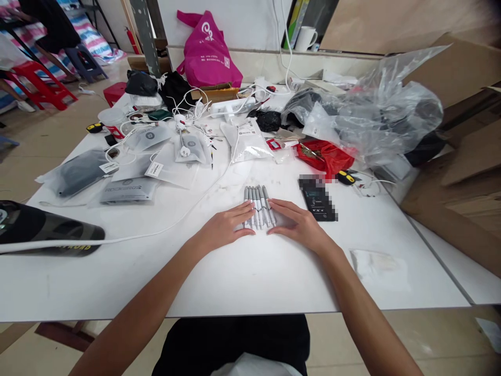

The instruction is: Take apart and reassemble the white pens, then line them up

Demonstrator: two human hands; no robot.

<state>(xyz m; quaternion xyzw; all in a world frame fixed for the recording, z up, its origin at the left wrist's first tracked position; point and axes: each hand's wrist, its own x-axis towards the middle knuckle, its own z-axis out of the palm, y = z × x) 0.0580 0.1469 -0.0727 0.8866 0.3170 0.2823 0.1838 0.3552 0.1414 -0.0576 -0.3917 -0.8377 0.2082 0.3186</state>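
Observation:
A row of several grey-and-white pens [257,206] lies side by side on the white table, their grey ends pointing away from me. My left hand [230,223] rests at the row's left side, its fingers stretched out and touching the outer pens, with the thumb apart near the front ends. On the other side, my right hand [295,222] mirrors it, fingertips against the rightmost pen and thumb stretched toward the front ends. Neither hand is wrapped round a pen. Right of the pens lies a black phone [318,198], partly pixelated.
A black bottle [47,230] lies at the left edge, a white cable [156,233] crossing it. Frosted packages [129,189], a white pouch [247,140], a red bag [323,156] and clear plastic [376,112] crowd the back. Cardboard [462,193] stands right. A person [50,23] sits far left.

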